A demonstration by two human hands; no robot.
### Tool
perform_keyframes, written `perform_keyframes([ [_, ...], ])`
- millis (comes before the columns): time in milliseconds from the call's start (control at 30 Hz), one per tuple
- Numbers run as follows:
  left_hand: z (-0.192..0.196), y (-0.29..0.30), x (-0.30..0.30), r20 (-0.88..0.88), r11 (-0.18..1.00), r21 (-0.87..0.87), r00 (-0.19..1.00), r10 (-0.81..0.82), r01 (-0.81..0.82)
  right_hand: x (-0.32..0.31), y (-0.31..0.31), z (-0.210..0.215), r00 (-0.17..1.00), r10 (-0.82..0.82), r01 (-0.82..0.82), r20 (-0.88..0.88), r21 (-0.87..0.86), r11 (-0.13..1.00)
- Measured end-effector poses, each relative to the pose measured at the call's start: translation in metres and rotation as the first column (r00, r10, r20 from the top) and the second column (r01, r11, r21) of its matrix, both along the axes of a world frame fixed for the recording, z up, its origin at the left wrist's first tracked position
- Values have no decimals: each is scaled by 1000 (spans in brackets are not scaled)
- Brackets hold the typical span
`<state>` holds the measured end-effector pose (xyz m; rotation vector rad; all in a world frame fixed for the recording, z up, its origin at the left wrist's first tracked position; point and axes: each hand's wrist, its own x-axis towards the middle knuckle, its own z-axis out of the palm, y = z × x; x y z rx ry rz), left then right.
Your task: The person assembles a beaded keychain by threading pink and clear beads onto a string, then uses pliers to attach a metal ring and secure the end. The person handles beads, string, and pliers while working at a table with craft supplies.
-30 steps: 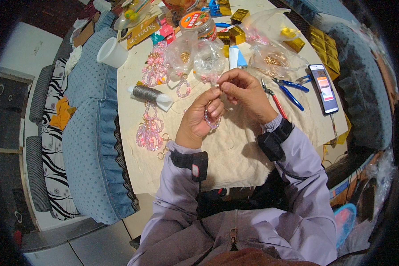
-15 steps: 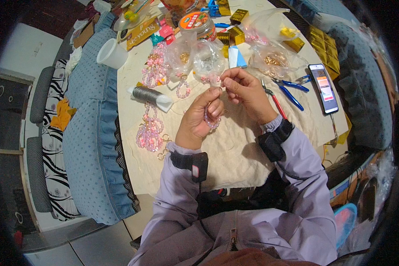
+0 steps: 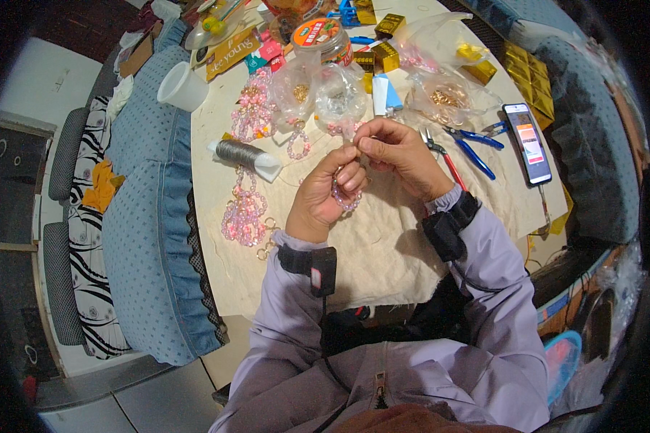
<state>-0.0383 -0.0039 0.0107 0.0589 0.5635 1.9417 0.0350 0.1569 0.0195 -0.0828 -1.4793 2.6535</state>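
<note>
Over the cloth-covered table, my left hand (image 3: 319, 193) is closed around a loop of pink and lilac beads (image 3: 349, 203), its thumb and forefinger pinched at the top. Against those fingertips, my right hand (image 3: 406, 160) pinches something too small to make out. Just beyond the hands lies another small beaded loop (image 3: 297, 147). To their left are a spool of grey wire (image 3: 240, 153), a heap of beaded strands (image 3: 244, 218) and several gold rings (image 3: 266, 250). Red-handled pliers (image 3: 451, 172) rest close to my right wrist, beside blue-handled pliers (image 3: 475, 160).
Farther back are more beaded strands (image 3: 253, 108), a clear bag (image 3: 339, 99), a bag of gold pieces (image 3: 448, 95) and a lidded jar (image 3: 322, 42). A white tub (image 3: 183, 88) stands at the left edge. A lit phone (image 3: 528, 148) lies at the right.
My right hand has shifted slightly left, and its fingers have come closer to my left fingertips. The left hand, still round the beaded loop, has hardly moved.
</note>
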Motion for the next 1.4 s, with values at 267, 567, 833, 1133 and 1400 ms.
perform_keyframes([
  [267,8,4,5,-213,986,-161,977,10,-45,-1,0,-1,999,28,-29,-30,-56,998],
  [567,12,5,5,-586,866,-384,809,40,-321,-5,6,-6,993,-114,115,-21,52,992],
  [833,8,3,2,-624,886,-373,782,-20,-275,-5,4,-8,988,-151,152,-23,119,981],
  [1133,14,5,6,-591,901,-387,802,-82,-193,-8,3,-13,989,-151,149,4,113,982],
  [1400,15,5,6,-621,884,-396,781,-59,-248,-7,4,-13,993,-110,106,33,100,989],
])
